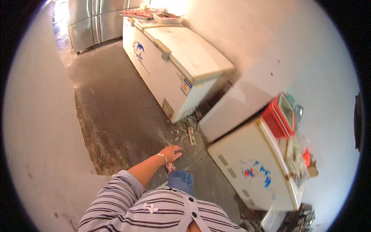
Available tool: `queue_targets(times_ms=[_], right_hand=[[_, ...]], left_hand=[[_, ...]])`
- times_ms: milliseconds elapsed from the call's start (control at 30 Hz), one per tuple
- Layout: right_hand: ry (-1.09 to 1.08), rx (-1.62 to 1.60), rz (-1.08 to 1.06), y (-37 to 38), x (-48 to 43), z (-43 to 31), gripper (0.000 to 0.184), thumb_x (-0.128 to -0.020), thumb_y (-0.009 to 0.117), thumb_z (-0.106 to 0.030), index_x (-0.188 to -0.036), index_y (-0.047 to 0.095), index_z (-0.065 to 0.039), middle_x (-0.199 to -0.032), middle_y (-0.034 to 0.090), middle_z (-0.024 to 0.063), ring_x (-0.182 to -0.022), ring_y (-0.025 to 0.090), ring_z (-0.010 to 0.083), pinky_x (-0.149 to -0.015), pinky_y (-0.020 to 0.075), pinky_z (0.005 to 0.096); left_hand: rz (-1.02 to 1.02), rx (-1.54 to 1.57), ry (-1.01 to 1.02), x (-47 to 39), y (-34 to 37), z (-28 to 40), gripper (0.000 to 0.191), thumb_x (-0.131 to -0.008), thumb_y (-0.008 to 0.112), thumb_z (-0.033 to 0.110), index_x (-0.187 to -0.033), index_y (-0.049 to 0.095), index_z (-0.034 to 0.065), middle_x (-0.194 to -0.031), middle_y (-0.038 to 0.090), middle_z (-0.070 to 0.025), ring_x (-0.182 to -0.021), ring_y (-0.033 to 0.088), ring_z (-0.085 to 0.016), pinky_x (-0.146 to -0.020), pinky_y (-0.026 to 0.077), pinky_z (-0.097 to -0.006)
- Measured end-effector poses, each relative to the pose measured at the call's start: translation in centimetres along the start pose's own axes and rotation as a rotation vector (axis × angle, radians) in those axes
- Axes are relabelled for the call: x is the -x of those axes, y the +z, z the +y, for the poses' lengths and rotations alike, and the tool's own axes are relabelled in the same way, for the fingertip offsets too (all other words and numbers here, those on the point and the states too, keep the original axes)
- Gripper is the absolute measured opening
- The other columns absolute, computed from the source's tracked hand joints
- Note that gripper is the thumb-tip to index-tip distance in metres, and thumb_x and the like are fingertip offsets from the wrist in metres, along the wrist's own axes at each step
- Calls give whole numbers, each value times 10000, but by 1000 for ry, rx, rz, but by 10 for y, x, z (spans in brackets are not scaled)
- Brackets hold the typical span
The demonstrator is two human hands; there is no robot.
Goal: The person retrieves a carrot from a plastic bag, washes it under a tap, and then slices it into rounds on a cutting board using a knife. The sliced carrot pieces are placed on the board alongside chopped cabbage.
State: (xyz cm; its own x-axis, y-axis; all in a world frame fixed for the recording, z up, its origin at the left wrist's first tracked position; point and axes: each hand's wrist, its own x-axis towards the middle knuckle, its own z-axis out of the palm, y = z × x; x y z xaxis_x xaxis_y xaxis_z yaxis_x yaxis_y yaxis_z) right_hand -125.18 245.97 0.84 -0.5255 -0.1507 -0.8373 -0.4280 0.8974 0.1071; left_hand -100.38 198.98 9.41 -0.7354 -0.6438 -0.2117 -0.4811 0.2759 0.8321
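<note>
My left hand (pixel 171 153), with a silver bracelet at its wrist, hangs over the floor in front of my body. Its fingers are loosely bent and apart, and it holds nothing. Beneath it show a shoe (pixel 170 167) and a blue trouser leg (pixel 181 181). My right hand is out of view. Before me on the floor lies a white power strip (pixel 191 136) beside coiled cables (pixel 187 123). Beyond them a long white chest freezer (pixel 185 52) stands with its lid down.
A second chest freezer (pixel 249 171) on the right carries a red plastic basket (pixel 278 119) and bags. Trays of what looks like meat (pixel 139 13) rest on the far freezer. Steel refrigerator doors (pixel 82 32) stand at the back. A wall (pixel 40 116) runs along the left.
</note>
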Motion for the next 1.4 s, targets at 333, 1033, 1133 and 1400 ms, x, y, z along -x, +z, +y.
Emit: queue_targets(times_ms=[333, 1033, 1133, 1400], right_hand=[[-622, 731, 291, -299, -98, -336, 319, -798, 637, -330, -973, 660, -64, -1040, 659, 171, -945, 645, 365, -783, 522, 448], [-539, 763, 134, -374, 8, -1248, 644, -777, 641, -413, -1276, 494, -34, -1203, 611, 181, -1110, 599, 323, -916, 481, 404], [-579, 868, 102, -377, 11, -1384, 625, -799, 610, -434, -1273, 516, -38, -1215, 604, 182, -1125, 590, 324, -927, 477, 405], [-949, 842, 433, -403, 121, -1810, 546, -801, 618, -431, -1153, 494, -33, -1014, 661, 218, -989, 639, 361, -834, 509, 455]], left_hand=[[95, -253, -1114, 127, -169, -300, 494, -819, 618, 441, -1111, 645, 44, -1094, 655, -182, -1026, 614, -363, -873, 486, -440], [962, 378, -1088, -72, -755, -512, 379, -848, 655, 311, -1133, 627, 62, -1077, 675, -139, -1000, 643, -271, -890, 492, -366], [1061, 420, -1082, -80, -831, -546, 368, -835, 658, 328, -1101, 645, 73, -1037, 686, -132, -968, 653, -260, -877, 499, -368], [548, 471, -1534, -16, -901, -658, 428, -812, 644, 471, -1012, 696, 97, -922, 707, -96, -895, 659, -273, -791, 514, -378]])
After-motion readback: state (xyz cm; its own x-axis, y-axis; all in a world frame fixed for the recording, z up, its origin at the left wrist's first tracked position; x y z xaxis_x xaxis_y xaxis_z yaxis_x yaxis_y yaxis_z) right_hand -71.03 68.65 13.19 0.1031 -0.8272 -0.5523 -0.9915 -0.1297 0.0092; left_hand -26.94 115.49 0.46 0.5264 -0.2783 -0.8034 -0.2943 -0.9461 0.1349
